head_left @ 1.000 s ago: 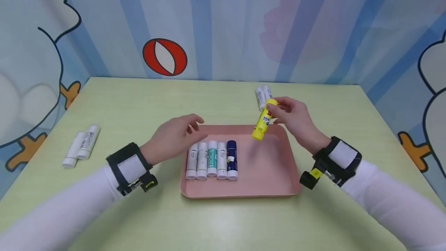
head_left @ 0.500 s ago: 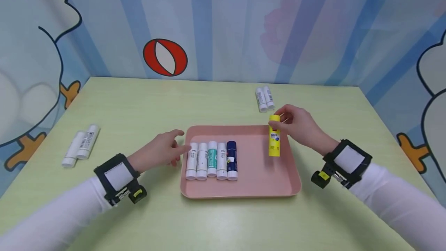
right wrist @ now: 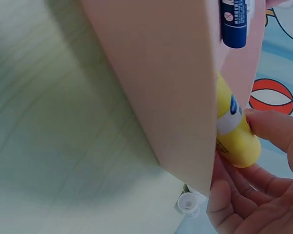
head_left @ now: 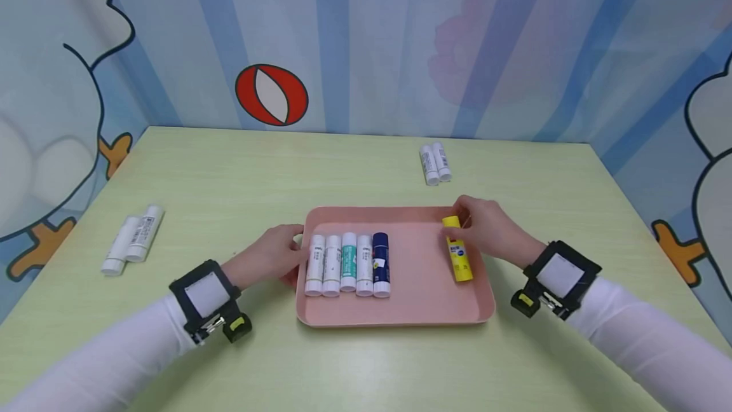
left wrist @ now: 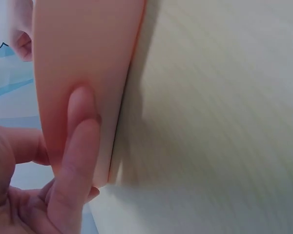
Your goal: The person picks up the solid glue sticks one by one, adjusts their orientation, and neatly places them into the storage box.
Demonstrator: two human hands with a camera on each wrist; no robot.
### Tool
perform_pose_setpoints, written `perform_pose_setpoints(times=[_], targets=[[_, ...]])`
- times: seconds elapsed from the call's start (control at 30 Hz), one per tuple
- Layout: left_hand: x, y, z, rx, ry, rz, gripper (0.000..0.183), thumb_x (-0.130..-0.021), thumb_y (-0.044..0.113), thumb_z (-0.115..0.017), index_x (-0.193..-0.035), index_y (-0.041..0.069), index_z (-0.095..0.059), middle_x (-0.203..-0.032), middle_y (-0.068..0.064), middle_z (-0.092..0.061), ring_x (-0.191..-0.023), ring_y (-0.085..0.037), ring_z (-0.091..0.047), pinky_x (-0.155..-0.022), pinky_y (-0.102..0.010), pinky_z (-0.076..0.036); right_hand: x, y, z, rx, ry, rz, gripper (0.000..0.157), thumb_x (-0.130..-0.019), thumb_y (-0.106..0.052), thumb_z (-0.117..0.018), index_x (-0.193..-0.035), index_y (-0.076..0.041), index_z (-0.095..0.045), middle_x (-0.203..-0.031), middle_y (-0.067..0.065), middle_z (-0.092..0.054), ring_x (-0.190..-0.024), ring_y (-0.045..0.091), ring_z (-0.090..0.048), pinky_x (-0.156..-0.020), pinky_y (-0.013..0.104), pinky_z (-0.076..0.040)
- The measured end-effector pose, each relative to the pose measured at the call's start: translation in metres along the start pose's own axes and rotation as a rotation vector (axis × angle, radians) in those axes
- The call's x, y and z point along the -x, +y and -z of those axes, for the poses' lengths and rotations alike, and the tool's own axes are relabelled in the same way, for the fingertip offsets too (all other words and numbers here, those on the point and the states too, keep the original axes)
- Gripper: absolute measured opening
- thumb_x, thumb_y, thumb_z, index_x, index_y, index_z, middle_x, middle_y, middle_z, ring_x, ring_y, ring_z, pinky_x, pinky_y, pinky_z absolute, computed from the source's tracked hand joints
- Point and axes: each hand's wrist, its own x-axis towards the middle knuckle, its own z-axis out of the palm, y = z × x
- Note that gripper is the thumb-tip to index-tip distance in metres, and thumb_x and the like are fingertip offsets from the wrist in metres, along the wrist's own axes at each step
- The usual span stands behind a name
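Note:
A yellow glue stick (head_left: 457,253) lies slightly tilted at the right end of the pink tray (head_left: 429,297). My right hand (head_left: 486,227) pinches it near its upper end; in the right wrist view the thumb (right wrist: 273,129) presses its side, and the tray wall hides part of the stick. At the tray's left side, my left hand (head_left: 271,253) holds the rim, a finger (left wrist: 80,141) against the outer wall in the left wrist view. Several glue sticks stand in a row in the tray's left half: white ones (head_left: 315,266), one with a green label (head_left: 349,262) and a dark blue one (head_left: 380,266).
Two white glue sticks (head_left: 133,240) lie side by side on the table (head_left: 366,367) at the far left. Another white pair (head_left: 436,164) is behind the tray, toward the back right. A patterned backdrop (head_left: 389,43) rises at the table's back edge.
My right hand has brought the yellow glue stick down into the tray's right end. The left hand has drawn back from above the row and now holds the tray's left rim.

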Motion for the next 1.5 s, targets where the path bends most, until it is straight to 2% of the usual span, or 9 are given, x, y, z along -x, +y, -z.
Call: perform_pose_setpoints(times=[0.2,0.37,0.63,0.8,1.0,1.27,1.5], targets=[[-0.001,0.0,-0.001,-0.016,0.01,0.011,0.052,-0.098,0.006,-0.052,-0.145,-0.006,-0.033,-0.083,-0.013,-0.063,-0.059,-0.02,-0.063,-0.055,-0.032,-0.056,0.001,-0.001,-0.007,0.054,-0.007,0.017,0.029,-0.09,-0.016,-0.07,-0.106,0.002,-0.054,-0.083,0.01,-0.056,-0.074,0.022,-0.055,-0.061,0.029,-0.048],[-0.001,0.002,-0.002,-0.046,0.011,0.023,0.051,-0.098,0.007,-0.053,-0.144,-0.005,-0.035,-0.083,-0.011,-0.063,-0.06,-0.02,-0.063,-0.056,-0.031,-0.055,0.002,-0.005,-0.015,0.144,-0.01,0.015,0.032,-0.09,-0.016,-0.07,-0.11,0.003,-0.053,-0.086,0.011,-0.057,-0.073,0.021,-0.057,-0.064,0.029,-0.051],[0.0,0.003,-0.002,-0.055,0.005,0.035,0.05,-0.098,0.007,-0.053,-0.143,-0.005,-0.036,-0.084,-0.011,-0.063,-0.061,-0.02,-0.062,-0.056,-0.031,-0.055,0.001,-0.008,-0.025,0.414,0.046,0.13,0.036,-0.089,-0.012,-0.07,-0.112,0.009,-0.053,-0.09,0.015,-0.057,-0.074,0.023,-0.055,-0.072,0.036,-0.054],[0.001,0.002,-0.001,-0.054,0.0,0.025,0.049,-0.098,0.007,-0.053,-0.142,-0.005,-0.037,-0.082,-0.011,-0.063,-0.059,-0.02,-0.063,-0.056,-0.031,-0.055,0.002,-0.009,-0.029,0.515,0.079,0.197,0.032,-0.087,-0.01,-0.072,-0.107,0.009,-0.054,-0.099,0.022,-0.06,-0.078,0.027,-0.058,-0.076,0.042,-0.055],[-0.001,0.002,0.0,-0.071,0.006,0.027,0.049,-0.098,0.008,-0.054,-0.143,-0.005,-0.037,-0.082,-0.01,-0.063,-0.061,-0.02,-0.062,-0.056,-0.03,-0.054,0.002,-0.008,-0.029,0.617,0.135,0.23,0.029,-0.085,-0.013,-0.075,-0.098,0.005,-0.057,-0.093,0.019,-0.062,-0.076,0.028,-0.055,-0.071,0.041,-0.053],[-0.002,0.002,0.0,-0.076,0.008,0.036,0.05,-0.098,0.008,-0.054,-0.143,-0.004,-0.036,-0.084,-0.011,-0.063,-0.061,-0.02,-0.062,-0.055,-0.03,-0.055,0.001,-0.003,-0.027,0.603,0.146,0.262,0.027,-0.085,-0.014,-0.074,-0.098,0.004,-0.057,-0.088,0.016,-0.061,-0.074,0.027,-0.052,-0.067,0.038,-0.052],[-0.001,0.004,0.0,-0.067,0.004,0.039,0.046,-0.098,0.008,-0.054,-0.14,-0.005,-0.039,-0.083,-0.011,-0.063,-0.06,-0.02,-0.063,-0.055,-0.031,-0.055,-0.003,-0.002,-0.012,0.47,0.182,0.214,0.023,-0.091,-0.018,-0.068,-0.101,0.002,-0.062,-0.083,0.009,-0.056,-0.076,0.024,-0.052,-0.066,0.035,-0.051]])
